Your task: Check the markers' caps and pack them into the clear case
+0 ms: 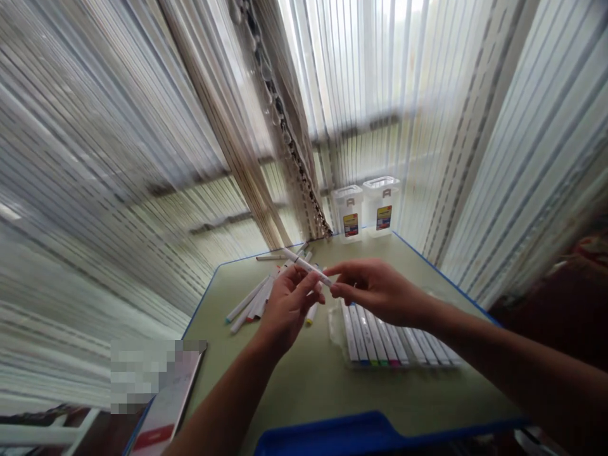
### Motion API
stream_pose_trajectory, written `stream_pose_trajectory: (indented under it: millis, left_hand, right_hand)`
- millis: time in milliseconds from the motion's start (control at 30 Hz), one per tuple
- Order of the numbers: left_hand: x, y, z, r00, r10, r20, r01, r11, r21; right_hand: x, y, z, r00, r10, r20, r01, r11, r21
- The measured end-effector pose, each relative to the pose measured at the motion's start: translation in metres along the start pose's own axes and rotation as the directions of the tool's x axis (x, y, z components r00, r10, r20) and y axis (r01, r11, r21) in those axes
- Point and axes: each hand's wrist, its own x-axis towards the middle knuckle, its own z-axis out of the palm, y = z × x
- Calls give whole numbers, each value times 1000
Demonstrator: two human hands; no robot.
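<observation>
A marker [304, 264] is pinched by the left hand [285, 303], its end by the right hand [377, 288]; loose markers [247, 300] are partly hidden, box labels [350, 225] unreadable.

The marker [304, 265] at the centre of the frame looks like smooth white plastic with a soft sheen. Lower right of centre, the case [336, 329] is thin, clear, glossy plastic. The tabletop [304, 383] looks smooth and mostly matt; the tray [327, 436] at bottom centre, shiny plastic. Upper right of centre, the boxes [372, 215] are translucent plastic. Sheer, finely striped cloth forms the curtain [361, 69] across the top.
</observation>
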Motion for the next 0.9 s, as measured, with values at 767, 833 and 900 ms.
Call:
stream_pose_trajectory:
  millis: [767,833,900]
  left_hand:
    - [-18,-12,-14,998,48,30,-41,980,-197]
    - [-19,-12,-13,997,59,54,-46,977,-209]
    - [-19,-12,-12,995,67,72,-50,976,-213]
  right_hand:
    - [8,41,-23,934,327,-145,-219,842,493]
    - [7,43,-22,934,331,-135,-220,831,512]
    - [5,43,-22,934,332,-130,-220,823,523]
